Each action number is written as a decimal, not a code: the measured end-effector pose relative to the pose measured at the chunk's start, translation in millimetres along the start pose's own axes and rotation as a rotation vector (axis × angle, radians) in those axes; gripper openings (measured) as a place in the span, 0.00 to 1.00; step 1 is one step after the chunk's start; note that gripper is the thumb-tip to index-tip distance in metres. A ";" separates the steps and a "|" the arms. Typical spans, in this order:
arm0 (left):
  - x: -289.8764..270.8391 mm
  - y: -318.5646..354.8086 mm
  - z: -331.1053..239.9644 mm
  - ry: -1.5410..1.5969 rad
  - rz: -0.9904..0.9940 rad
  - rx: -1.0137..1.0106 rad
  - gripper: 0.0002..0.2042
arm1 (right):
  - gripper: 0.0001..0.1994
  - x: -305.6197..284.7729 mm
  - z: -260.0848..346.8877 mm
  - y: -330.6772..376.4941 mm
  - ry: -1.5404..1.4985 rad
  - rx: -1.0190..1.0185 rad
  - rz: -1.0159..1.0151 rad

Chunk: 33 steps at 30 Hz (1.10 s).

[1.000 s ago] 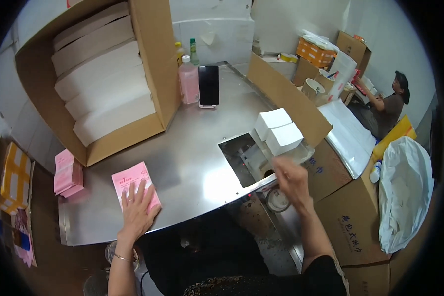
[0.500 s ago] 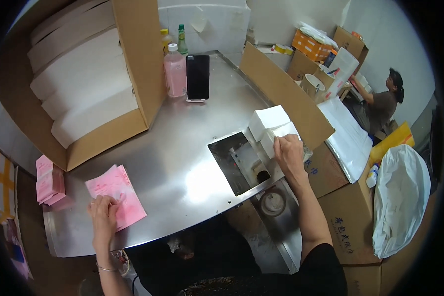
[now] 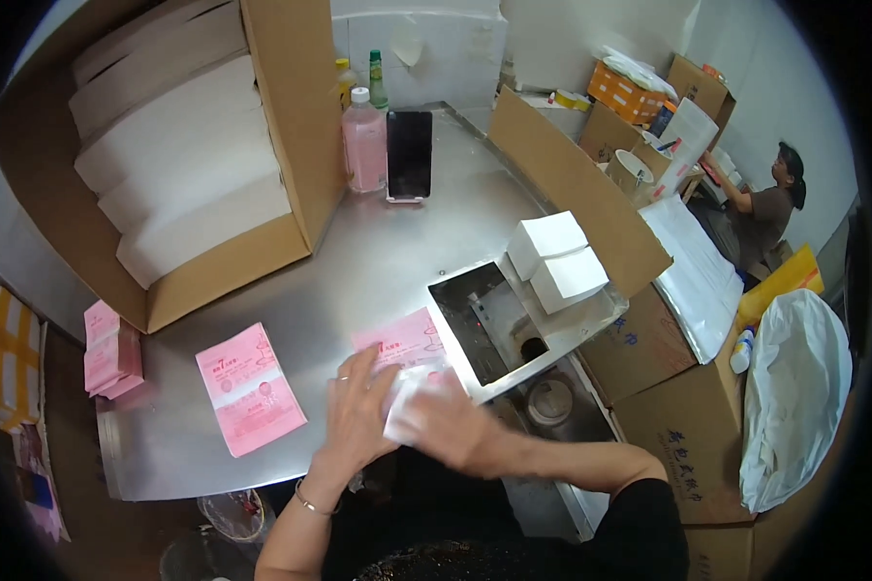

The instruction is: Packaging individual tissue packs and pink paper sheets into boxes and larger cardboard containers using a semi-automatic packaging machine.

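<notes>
One pink sheet (image 3: 415, 331) has just left its stack (image 3: 252, 392), so right hand (image 3: 457, 426), clamped on white paper (image 3: 399, 416), meets left hand (image 3: 358, 412), whose grip I cannot tell.

At 8 o'clock we see a pink pile (image 3: 247, 412) with red print and a pale band across it. The sheet (image 3: 421, 329) near 7 is pink, also printed red, and the packs (image 3: 111, 351) near 9 match. The tissue (image 3: 395, 424) by 6 is white, like the blocks (image 3: 557, 261) between 2 and 3. Our bench (image 3: 344, 271) is silver-grey. Toward 10 we find a brown carton (image 3: 300, 126) with white slabs (image 3: 189, 155); at 11, a bottle (image 3: 365, 150) of pink, white-capped; by 12, a black phone (image 3: 409, 160). Near 9, a box (image 3: 15, 363) is amber, barred with white.
</notes>
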<state>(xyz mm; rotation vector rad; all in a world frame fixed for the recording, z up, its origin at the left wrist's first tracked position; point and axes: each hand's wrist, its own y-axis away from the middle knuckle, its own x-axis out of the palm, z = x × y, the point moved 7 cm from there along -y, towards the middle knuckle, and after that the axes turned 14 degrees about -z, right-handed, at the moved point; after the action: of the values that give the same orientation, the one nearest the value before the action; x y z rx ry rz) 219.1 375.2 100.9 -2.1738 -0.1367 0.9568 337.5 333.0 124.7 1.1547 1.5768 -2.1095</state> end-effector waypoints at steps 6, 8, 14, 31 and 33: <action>22.6 -9.4 -10.5 -0.262 -0.033 -0.050 0.36 | 0.09 53.3 -74.7 -16.0 0.214 0.304 0.079; 12.1 -14.5 -1.8 -0.429 -0.069 -0.034 0.34 | 0.12 56.2 -57.7 -22.4 0.113 0.290 0.109; 24.8 -5.0 -1.7 -0.409 0.168 -0.045 0.30 | 0.16 -104.3 -137.1 31.0 1.074 0.444 -0.263; 30.6 0.2 -10.0 -0.047 0.189 -0.011 0.26 | 0.20 -30.4 -55.3 27.6 0.107 0.175 -0.231; 6.0 -12.8 -0.4 -0.181 0.174 -0.009 0.31 | 0.16 3.6 8.3 18.8 0.130 0.006 -0.096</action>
<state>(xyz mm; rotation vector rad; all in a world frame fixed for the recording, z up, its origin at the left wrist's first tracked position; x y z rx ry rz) 226.1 386.3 106.1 -2.1310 -0.0382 1.2534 343.3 319.4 110.0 1.2648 1.7165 -2.1389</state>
